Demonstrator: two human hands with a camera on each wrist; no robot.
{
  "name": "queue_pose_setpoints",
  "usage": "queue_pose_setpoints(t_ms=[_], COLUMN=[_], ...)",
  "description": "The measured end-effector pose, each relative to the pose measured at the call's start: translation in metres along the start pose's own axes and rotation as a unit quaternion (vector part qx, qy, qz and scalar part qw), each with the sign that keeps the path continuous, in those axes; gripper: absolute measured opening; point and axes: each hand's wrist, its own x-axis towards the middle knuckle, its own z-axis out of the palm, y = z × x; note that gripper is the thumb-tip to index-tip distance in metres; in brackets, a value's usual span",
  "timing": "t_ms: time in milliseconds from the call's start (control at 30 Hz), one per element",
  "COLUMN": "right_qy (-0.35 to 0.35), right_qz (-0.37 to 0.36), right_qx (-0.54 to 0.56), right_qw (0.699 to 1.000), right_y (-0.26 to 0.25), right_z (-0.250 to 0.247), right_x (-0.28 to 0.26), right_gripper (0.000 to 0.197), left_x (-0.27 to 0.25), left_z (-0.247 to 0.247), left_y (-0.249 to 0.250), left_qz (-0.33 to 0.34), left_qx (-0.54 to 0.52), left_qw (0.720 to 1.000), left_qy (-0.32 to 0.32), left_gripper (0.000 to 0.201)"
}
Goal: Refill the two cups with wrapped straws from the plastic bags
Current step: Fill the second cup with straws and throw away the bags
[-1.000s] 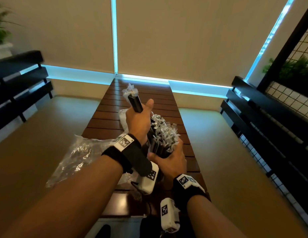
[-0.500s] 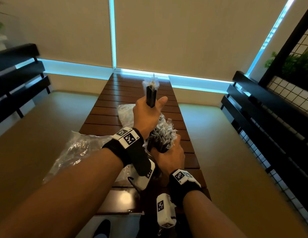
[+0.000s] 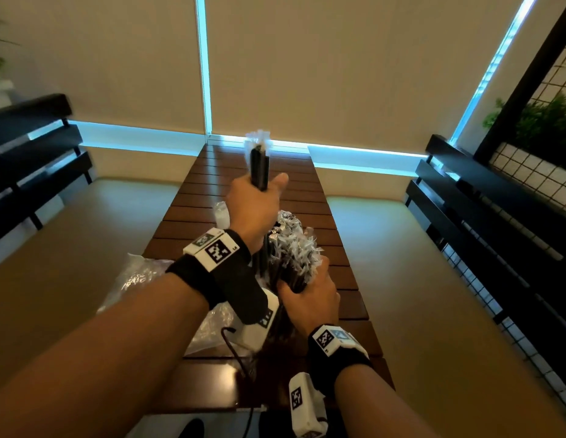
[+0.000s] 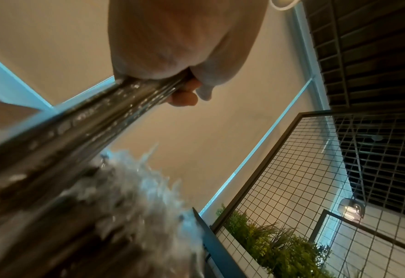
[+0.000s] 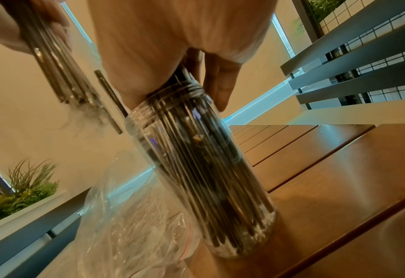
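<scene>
My left hand (image 3: 256, 203) grips a small bundle of black wrapped straws (image 3: 259, 162) upright, raised above and just left of the cup; its lower ends show in the right wrist view (image 5: 61, 75). The clear plastic cup (image 5: 204, 169) stands on the wooden table (image 3: 307, 191), packed with black straws whose crinkled wrapper tips (image 3: 291, 248) fan out on top. My right hand (image 3: 307, 295) is curled round those straws just above the cup's rim (image 5: 173, 47). A crumpled clear plastic bag (image 3: 139, 273) lies left of the cup (image 5: 130, 225). The left wrist view shows the gripped bundle (image 4: 89, 122).
A pale translucent object (image 3: 221, 213) sits beyond my left wrist, mostly hidden. Black slatted benches run along the left (image 3: 32, 137) and right (image 3: 480, 200) of the narrow table. A wire-grid planter with greenery (image 3: 544, 128) stands at the far right.
My left hand has lifted its bundle of straws higher and swung it from a left lean to upright. My right hand has stayed on the straws in the cup.
</scene>
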Motion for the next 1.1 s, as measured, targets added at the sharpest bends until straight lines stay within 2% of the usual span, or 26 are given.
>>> queue_pose_setpoints(t_ms=[133,300,433,533,667,767,900,1000,1100], right_qy=[0.008,0.008,-0.005,-0.040,-0.045,-0.033,-0.028,-0.029,-0.037], right_qz=[0.007,0.005,-0.006,-0.006,-0.007,-0.001,0.015,0.015,0.005], right_qx=[-0.012,-0.023,0.002,0.031,0.042,0.030,0.039,0.049,0.051], right_qw=[1.000,1.000,1.000,0.999,0.998,0.999,0.999,0.998,0.998], right_y=[-0.004,-0.002,0.000,0.003,0.006,0.006,0.006,0.006,0.007], right_z=[0.003,0.005,0.004,0.004,0.005,0.008,0.012,0.008,0.005], right_x=[0.001,0.002,-0.002,-0.001,-0.001,0.000,0.001,0.001,0.003], right_gripper=[0.063,0.071,0.070,0.080,0.087,0.092,0.085,0.081,0.080], left_x=[-0.006,0.002,-0.001,-0.004,-0.003,-0.001,0.011,0.015,0.013], left_z=[0.007,0.001,-0.003,-0.005,-0.004,-0.002,-0.005,-0.008,-0.008], left_y=[-0.011,-0.009,-0.025,-0.034,-0.027,-0.006,0.017,0.007,-0.013], left_qz=[-0.054,-0.072,-0.087,-0.106,-0.110,-0.082,-0.081,-0.093,-0.097], left_qx=[-0.043,-0.128,-0.119,-0.119,-0.127,-0.147,-0.187,-0.184,-0.150], left_qw=[0.998,0.986,0.983,0.979,0.978,0.981,0.975,0.974,0.979], left_qy=[0.011,0.083,0.110,0.124,0.124,0.099,0.088,0.096,0.098], left_gripper=[0.037,0.032,0.034,0.033,0.030,0.026,0.021,0.035,0.028])
